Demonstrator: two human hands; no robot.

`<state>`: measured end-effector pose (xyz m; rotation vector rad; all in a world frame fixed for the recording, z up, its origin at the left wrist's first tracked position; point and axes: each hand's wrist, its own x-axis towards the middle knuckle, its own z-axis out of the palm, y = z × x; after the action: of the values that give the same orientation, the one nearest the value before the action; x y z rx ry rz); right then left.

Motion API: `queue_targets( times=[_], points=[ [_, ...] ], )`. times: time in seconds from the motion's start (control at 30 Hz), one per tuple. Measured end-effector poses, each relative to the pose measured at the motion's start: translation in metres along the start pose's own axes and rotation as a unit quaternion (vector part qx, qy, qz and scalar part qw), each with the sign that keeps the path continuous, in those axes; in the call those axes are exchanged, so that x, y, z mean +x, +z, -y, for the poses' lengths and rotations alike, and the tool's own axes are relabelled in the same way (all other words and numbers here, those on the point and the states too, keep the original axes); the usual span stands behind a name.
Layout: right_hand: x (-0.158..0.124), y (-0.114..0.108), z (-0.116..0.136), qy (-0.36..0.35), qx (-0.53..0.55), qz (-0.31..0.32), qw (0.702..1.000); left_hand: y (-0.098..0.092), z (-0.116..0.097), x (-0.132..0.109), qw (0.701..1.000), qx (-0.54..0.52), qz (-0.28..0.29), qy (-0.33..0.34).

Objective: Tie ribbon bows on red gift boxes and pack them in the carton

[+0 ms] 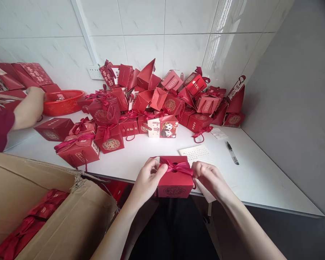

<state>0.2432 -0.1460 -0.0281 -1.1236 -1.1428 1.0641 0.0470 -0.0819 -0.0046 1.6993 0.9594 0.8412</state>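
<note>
At the table's front edge sits a red gift box (176, 182) with a dark round pattern on its near side. A crimson ribbon (178, 167) is tied in a bow across its top. My left hand (151, 173) pinches the ribbon's left part between thumb and fingers, beside the box's left side. On the right, my right hand (207, 175) has its fingers closed on the ribbon's other end. A notebook with handwriting (199, 153) lies just behind the box, partly covered by it and by my right hand.
Many red gift boxes (109, 139) are heaped along the tiled wall. A black pen (233, 153) lies on the white table (262, 173) at right. At left are a red plastic basket (63, 108), a co-worker's arm (31, 108) and an open cardboard carton (78, 213).
</note>
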Motion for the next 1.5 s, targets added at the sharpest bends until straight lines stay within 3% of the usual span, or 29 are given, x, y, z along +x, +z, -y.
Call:
queue_targets(
  times=[0.13,0.3,0.53,0.63,0.8,0.93,1.03,1.17,1.27,1.4,1.5],
  points=[
    [0.000,-0.011,0.001,0.039,-0.085,-0.061,0.994,-0.002,-0.002,-0.007,0.999,0.022,0.014,-0.034],
    [-0.005,-0.012,0.008,0.095,-0.093,0.036,0.991,-0.010,0.002,-0.002,0.999,0.006,0.044,-0.016],
    [-0.016,0.009,0.016,0.128,-0.008,0.064,0.990,-0.022,0.008,0.018,0.998,-0.007,0.063,-0.014],
    [-0.019,0.015,0.019,0.145,-0.014,0.059,0.988,-0.022,0.012,0.023,0.996,-0.037,0.074,-0.016],
    [-0.020,0.005,0.030,0.156,-0.055,0.024,0.986,-0.026,0.020,0.041,0.992,-0.098,0.080,-0.012],
    [-0.020,0.004,0.033,0.150,-0.076,0.024,0.985,-0.027,0.024,0.063,0.984,-0.112,0.140,0.012],
    [-0.026,0.017,0.025,0.152,-0.071,0.061,0.984,-0.023,0.021,0.073,0.983,-0.090,0.158,0.032],
    [-0.042,0.047,0.012,0.193,-0.089,0.131,0.968,-0.020,0.016,0.067,0.995,-0.056,0.060,0.049],
    [-0.048,0.072,0.006,0.190,-0.143,0.147,0.960,-0.024,0.015,0.051,0.993,-0.085,0.040,0.078],
    [-0.043,0.100,-0.007,0.125,-0.250,0.073,0.957,-0.028,0.019,0.029,0.988,-0.088,0.062,0.111],
    [-0.040,0.111,-0.015,0.083,-0.260,0.014,0.962,-0.029,0.023,0.023,0.990,-0.073,0.062,0.108]
  ],
)
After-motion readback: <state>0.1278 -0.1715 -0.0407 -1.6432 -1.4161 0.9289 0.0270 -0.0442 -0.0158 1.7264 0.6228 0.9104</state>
